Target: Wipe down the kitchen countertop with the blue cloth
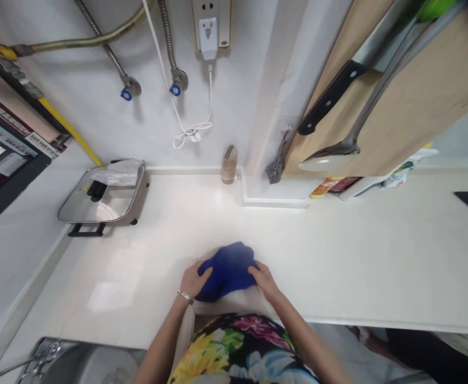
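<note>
A dark blue cloth (229, 272) is stretched between my two hands, just above the front part of the white counter. My left hand (194, 279) pinches its left edge, thumb on top; a bracelet circles that wrist. On the opposite side my right hand (264, 278) grips the right edge, also with the thumb over the fabric. The cloth is creased and bunched, with its far edge raised in the middle. The fingers beneath the fabric are hidden.
An electric pan (135, 200) with a glass lid stands at the back left. A small bottle (229, 165) sits by the wall. A knife (332, 98) and a metal spatula (364, 120) hang before a cutting board (429, 90). A sink (70, 368) lies at lower left. Another person's arm shows at lower right.
</note>
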The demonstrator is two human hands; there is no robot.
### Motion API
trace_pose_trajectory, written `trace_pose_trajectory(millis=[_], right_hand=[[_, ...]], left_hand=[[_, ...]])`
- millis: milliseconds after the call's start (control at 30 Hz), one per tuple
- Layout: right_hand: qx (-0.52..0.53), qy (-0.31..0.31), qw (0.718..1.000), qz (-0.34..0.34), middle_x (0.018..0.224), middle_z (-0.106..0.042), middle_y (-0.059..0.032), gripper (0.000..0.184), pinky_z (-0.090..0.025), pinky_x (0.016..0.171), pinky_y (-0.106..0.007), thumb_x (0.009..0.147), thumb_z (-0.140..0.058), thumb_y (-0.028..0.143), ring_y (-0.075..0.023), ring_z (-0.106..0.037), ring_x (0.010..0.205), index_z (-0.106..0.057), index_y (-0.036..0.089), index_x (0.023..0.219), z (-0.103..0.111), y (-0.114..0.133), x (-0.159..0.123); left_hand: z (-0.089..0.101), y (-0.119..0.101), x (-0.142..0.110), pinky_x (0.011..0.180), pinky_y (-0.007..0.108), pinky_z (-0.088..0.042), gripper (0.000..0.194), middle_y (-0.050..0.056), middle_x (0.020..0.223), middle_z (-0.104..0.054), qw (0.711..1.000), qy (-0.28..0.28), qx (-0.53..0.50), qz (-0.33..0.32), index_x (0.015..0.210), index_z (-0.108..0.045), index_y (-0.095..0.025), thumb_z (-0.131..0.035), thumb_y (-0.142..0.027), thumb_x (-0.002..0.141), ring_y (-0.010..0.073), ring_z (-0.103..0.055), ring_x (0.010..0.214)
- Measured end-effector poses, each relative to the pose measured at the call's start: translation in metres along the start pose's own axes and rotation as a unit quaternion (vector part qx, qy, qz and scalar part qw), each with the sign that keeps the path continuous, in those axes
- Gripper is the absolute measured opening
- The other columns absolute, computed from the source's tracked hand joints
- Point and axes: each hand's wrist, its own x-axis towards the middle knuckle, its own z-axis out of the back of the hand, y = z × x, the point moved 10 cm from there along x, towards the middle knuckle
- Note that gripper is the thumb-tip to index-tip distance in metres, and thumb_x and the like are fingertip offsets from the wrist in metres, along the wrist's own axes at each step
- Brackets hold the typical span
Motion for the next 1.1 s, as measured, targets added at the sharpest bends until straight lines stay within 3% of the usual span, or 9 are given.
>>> trace_pose_trajectory(millis=[133, 233, 333, 433, 600, 800, 933, 1033, 1100], right_hand=[[-0.092, -0.048, 0.992, 0.067, 0.080, -0.066, -0.0036, 0.027, -0.047, 0.073, -0.035, 0.070, -0.060, 0.041, -0.0213, -0.058, 0.078, -0.065, 0.020, 0.087, 0.018, 0.015, 0.005], [-0.270, -0.146, 0.936, 0.173, 0.120, -0.063, -0.0143, 0.046, -0.044, 0.090, -0.042, 0.078, -0.058, 0.038, -0.0286, -0.057, 0.104, -0.061, 0.018, 0.119, 0.029, 0.047, 0.008], [-0.403, -0.137, 0.868, 0.256, 0.137, -0.055, -0.0175, 0.055, -0.041, 0.099, -0.044, 0.088, -0.047, 0.031, -0.0307, -0.052, 0.117, -0.046, 0.014, 0.141, 0.004, 0.070, 0.019], [-0.446, -0.071, 0.850, 0.270, 0.136, -0.056, -0.0167, 0.056, -0.039, 0.102, -0.042, 0.087, -0.046, 0.022, -0.0299, -0.049, 0.120, -0.045, 0.014, 0.143, -0.025, 0.074, 0.036], [-0.417, -0.041, 0.870, 0.261, 0.107, -0.066, -0.0157, 0.033, -0.041, 0.096, -0.040, 0.082, -0.049, 0.017, -0.0269, -0.055, 0.103, -0.065, 0.013, 0.111, -0.032, 0.066, 0.040], [-0.310, -0.010, 0.905, 0.292, 0.091, -0.067, -0.0064, 0.021, -0.046, 0.083, -0.033, 0.084, -0.047, 0.026, -0.0204, -0.059, 0.086, -0.063, 0.019, 0.095, -0.012, 0.073, 0.016], [-0.228, 0.002, 0.925, 0.304, 0.081, -0.064, -0.0003, 0.028, -0.047, 0.071, -0.029, 0.089, -0.040, 0.039, -0.0165, -0.058, 0.074, -0.061, 0.021, 0.095, 0.002, 0.115, 0.007], [-0.136, 0.006, 0.939, 0.317, 0.080, -0.063, 0.0008, 0.032, -0.045, 0.066, -0.027, 0.088, -0.047, 0.048, -0.0153, -0.056, 0.071, -0.061, 0.021, 0.098, 0.018, 0.161, -0.003], [-0.090, 0.010, 0.942, 0.324, 0.077, -0.062, 0.0010, 0.032, -0.043, 0.063, -0.026, 0.086, -0.053, 0.049, -0.0147, -0.054, 0.068, -0.062, 0.021, 0.098, 0.027, 0.189, -0.012]], left_hand=[[0.029, -0.008, 0.004, 0.094, 0.041, -0.050, 0.033, 0.009, 0.107, -0.073, 0.992, -0.080, 0.094, -0.023, 0.101, -0.072, -0.025, -0.051, -0.049, 0.091, 0.0250, -0.068, 0.096], [0.024, -0.012, 0.004, 0.099, 0.043, -0.048, 0.052, 0.012, 0.125, -0.065, 0.986, -0.064, 0.146, -0.041, 0.124, -0.064, -0.024, -0.063, -0.055, 0.083, 0.0283, -0.063, 0.110], [0.003, -0.023, 0.005, 0.104, 0.045, -0.044, 0.075, 0.014, 0.131, -0.059, 0.970, -0.039, 0.222, -0.094, 0.139, -0.055, -0.024, -0.077, -0.048, 0.072, 0.0320, -0.055, 0.120], [-0.007, -0.027, 0.010, 0.104, 0.048, -0.043, 0.053, 0.014, 0.125, -0.060, 0.960, -0.052, 0.254, -0.106, 0.129, -0.065, -0.027, -0.072, -0.039, 0.079, 0.0321, -0.055, 0.117], [-0.003, -0.027, 0.016, 0.103, 0.045, -0.046, 0.029, 0.011, 0.115, -0.066, 0.974, -0.023, 0.177, -0.136, 0.110, -0.076, -0.028, -0.065, -0.035, 0.084, 0.0279, -0.060, 0.111], [0.024, -0.034, 0.005, 0.083, 0.032, -0.056, 0.020, 0.004, 0.090, -0.075, 0.977, -0.009, 0.120, -0.177, 0.093, -0.078, -0.030, -0.066, -0.040, 0.080, 0.0188, -0.068, 0.082], [0.056, -0.065, 0.002, 0.079, 0.032, -0.058, 0.027, 0.005, 0.096, -0.075, 0.974, -0.072, 0.081, -0.200, 0.098, -0.076, -0.028, -0.060, -0.045, 0.085, 0.0175, -0.067, 0.079], [0.085, -0.104, 0.004, 0.086, 0.033, -0.057, 0.031, 0.007, 0.109, -0.073, 0.963, -0.122, 0.065, -0.230, 0.108, -0.073, -0.026, -0.057, -0.043, 0.087, 0.0182, -0.067, 0.093], [0.105, -0.137, -0.001, 0.089, 0.033, -0.057, 0.029, 0.007, 0.109, -0.073, 0.939, -0.170, 0.074, -0.291, 0.109, -0.072, -0.023, -0.056, -0.038, 0.089, 0.0186, -0.067, 0.098]])
